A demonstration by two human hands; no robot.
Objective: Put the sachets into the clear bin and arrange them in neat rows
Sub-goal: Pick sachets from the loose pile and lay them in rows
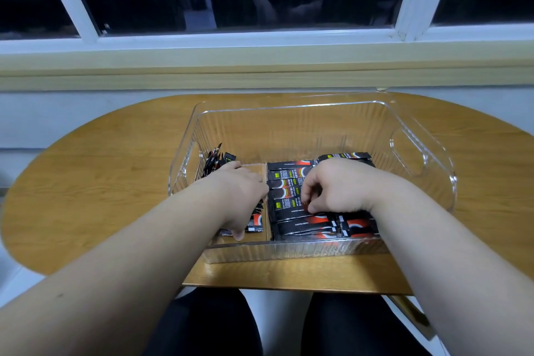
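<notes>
**Both hands inside the bin, on the sachets**

The sachets (291, 182) lie flat in the clear bin (410, 136), in a row to the right of its divider (264, 169). Their long axes run left to right. The right hand (338, 185) is nearer, directly above them, and its curled fingers seem to pinch one sachet. The left hand (242, 191) reaches onto sachets in the left compartment; I cannot tell its grip.

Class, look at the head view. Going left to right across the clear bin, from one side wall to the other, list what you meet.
bin's left wall → standing sachets → left hand → flat sachet, pinched by the right hand → right hand → bin's right wall
</notes>
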